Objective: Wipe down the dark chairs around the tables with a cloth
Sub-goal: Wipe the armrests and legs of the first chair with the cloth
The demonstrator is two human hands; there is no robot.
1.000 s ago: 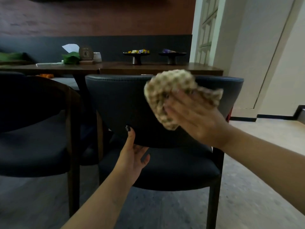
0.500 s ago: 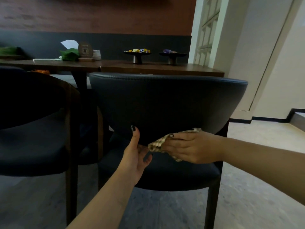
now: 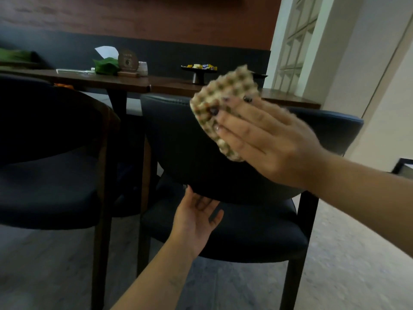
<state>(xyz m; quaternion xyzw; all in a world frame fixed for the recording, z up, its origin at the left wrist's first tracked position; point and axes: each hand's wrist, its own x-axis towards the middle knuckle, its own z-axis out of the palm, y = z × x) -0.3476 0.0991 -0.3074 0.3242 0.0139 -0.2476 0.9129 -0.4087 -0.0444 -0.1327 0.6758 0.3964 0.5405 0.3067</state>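
The right hand [image 3: 268,139] and checked cloth [image 3: 223,104] are motion-blurred, hiding the chair [image 3: 178,142] top rail and second stand at centre right; the left chair [image 3: 44,130] is cut by the frame's left edge

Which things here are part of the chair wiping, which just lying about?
In the job:
cloth
near chair
chair beside it
right hand, pressing the cloth flat
left hand, under the backrest edge

Lying about:
table
sweets dish
green tissue box
round sign
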